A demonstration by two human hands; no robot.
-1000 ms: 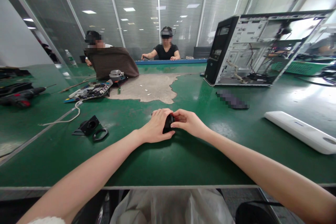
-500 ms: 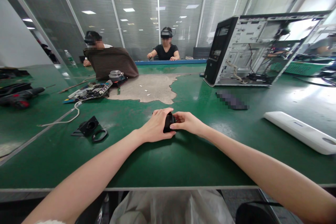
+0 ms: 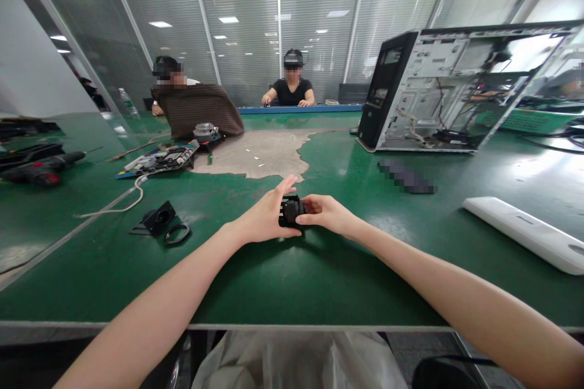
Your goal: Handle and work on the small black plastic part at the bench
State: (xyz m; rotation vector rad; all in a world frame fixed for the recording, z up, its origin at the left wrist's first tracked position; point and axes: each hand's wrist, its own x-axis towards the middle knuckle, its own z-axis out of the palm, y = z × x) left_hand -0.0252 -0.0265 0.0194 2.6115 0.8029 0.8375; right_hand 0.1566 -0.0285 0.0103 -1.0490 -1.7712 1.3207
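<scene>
A black plastic part (image 3: 290, 211) with a rounded, ringed right end is held just over the near middle of the green table (image 3: 319, 292). My right hand (image 3: 322, 211) grips that round end between thumb and fingers. My left hand (image 3: 269, 214) is beside the other end, its fingers stretched out and apart from the thumb; light slots show in the part there. Whether the left palm touches it is hidden. To the left lie a black bracket with a round opening (image 3: 159, 217) and a black ring (image 3: 177, 234).
An open computer case (image 3: 387, 91) stands at the back right. Nearer are a blurred-out dark object (image 3: 406, 176) and a long white device (image 3: 524, 234). Circuit boards (image 3: 159, 161), a white cable (image 3: 116, 213) and a power drill (image 3: 41, 170) lie left. Two people sit across.
My left hand has loosened from the black part, its fingers lifting and straightening, so more of the part shows. My right hand keeps its grip. The whole view has shifted slightly.
</scene>
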